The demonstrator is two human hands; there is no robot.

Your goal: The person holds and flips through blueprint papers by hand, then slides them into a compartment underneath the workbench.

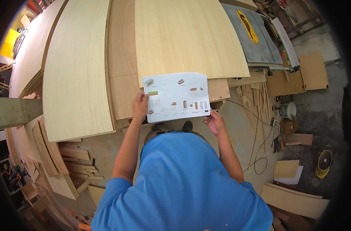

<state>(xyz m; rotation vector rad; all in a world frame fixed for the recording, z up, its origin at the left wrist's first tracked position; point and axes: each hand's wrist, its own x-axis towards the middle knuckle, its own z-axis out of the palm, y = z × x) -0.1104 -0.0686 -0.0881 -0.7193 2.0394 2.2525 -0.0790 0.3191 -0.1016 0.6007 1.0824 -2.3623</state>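
A white printed sheet (175,96) with small furniture drawings is held up in front of my body, over the near edge of a light plywood panel (187,38). My left hand (140,106) grips its left edge, thumb on the front and the other fingers behind. At the lower right corner, my right hand (215,121) pinches the sheet, its fingers curled. To the left of the sheet lie a reddish-brown board (121,57) and another long pale panel (77,73).
A table saw (256,50) with a yellow insert stands at the upper right. Cables, a white bucket (288,110) and a yellow fan (324,161) are on the right floor. Wood offcuts (77,154) lie lower left, beside a concrete beam (15,113).
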